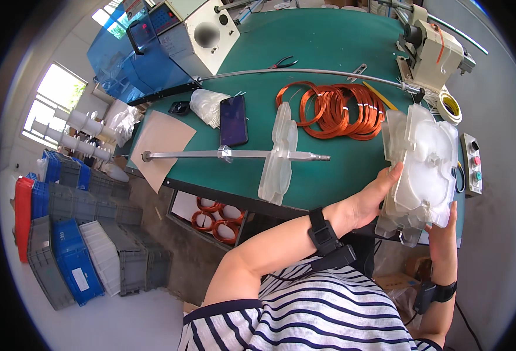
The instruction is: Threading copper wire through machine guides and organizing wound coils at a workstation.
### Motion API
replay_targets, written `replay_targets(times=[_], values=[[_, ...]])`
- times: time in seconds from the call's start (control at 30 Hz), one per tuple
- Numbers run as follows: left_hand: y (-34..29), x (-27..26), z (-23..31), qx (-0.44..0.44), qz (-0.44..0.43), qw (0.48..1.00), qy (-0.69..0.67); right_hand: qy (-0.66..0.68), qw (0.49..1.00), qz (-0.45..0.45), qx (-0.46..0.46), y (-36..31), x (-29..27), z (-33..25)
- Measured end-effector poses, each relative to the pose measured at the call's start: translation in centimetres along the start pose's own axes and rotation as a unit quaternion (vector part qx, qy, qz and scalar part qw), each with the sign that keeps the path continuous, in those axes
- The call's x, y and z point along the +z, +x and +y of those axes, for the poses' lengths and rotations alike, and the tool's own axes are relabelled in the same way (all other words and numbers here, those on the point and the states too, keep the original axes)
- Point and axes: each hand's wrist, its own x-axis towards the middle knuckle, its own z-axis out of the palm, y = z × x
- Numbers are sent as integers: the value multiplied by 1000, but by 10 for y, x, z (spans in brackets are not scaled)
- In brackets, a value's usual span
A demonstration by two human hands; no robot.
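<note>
Both hands are busy here, closed around a stack of translucent white plastic coil forms [426, 172] at three o'clock in the view, by the tabletop's [322, 44] right end. The left hand [373, 198] grips the stack's nine o'clock side, thumb along the edge, its other fingers hidden; the right hand [443, 232] takes it from about five o'clock, fingertips up the side. The forms sit face to face, a little uneven.

Over at nine o'clock from the stack, another translucent form [279, 153] stands crosswise on a metal shaft [196, 155], the shaft's tip poking out beyond it. Orange-copper wire coils [351, 111] lie bunched at ten o'clock from the stack, white ties around some. A roll of yellow tape [449, 109] sits at one o'clock, and a push-button control box [473, 165] at three. From the shaft's form, a dark smartphone [233, 120] lies at ten o'clock, pliers [283, 63] at twelve.
</note>
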Motion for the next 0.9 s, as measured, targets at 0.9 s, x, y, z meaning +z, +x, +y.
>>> replay_targets(times=[0.9], values=[[-116,-46,-27,203,257,892,310,-258,922,-213,-197,-63,58,17]])
